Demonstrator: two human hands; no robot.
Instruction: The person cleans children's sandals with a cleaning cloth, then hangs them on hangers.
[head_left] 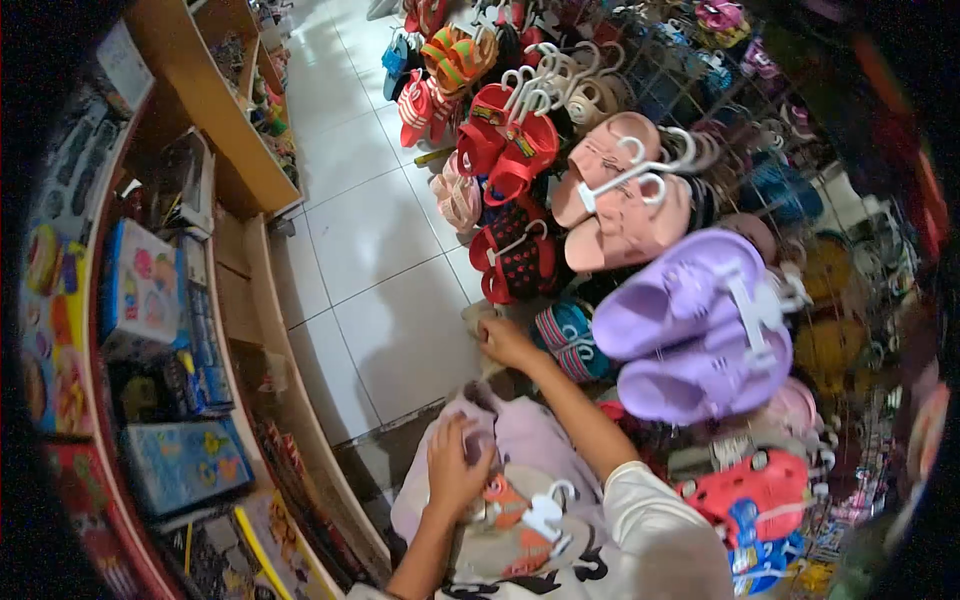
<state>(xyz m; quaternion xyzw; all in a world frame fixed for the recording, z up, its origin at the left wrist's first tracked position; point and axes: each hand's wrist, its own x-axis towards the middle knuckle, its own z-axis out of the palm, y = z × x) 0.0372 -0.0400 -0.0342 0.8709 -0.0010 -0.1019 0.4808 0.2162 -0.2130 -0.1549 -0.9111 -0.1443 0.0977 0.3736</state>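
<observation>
My left hand [460, 468] rests on the mauve fabric [540, 432] over my lap, fingers bent and apart. Just beside it on my lap lies a pair of beige sandals [518, 515] with orange figures and a white hanger. My right hand [506, 342] reaches forward past my knees, its fingers closed at a small beige item [482, 316] that is mostly hidden and too unclear to name. Close to the right wrist hang teal and red striped sandals [570, 342].
Lilac slippers [690, 325], pink slippers [625, 205] and red clogs [508, 143] hang on a wire rack at the right. A wooden shelf [232, 120] with boxed toys stands at the left. White floor tiles [395, 290] lie between.
</observation>
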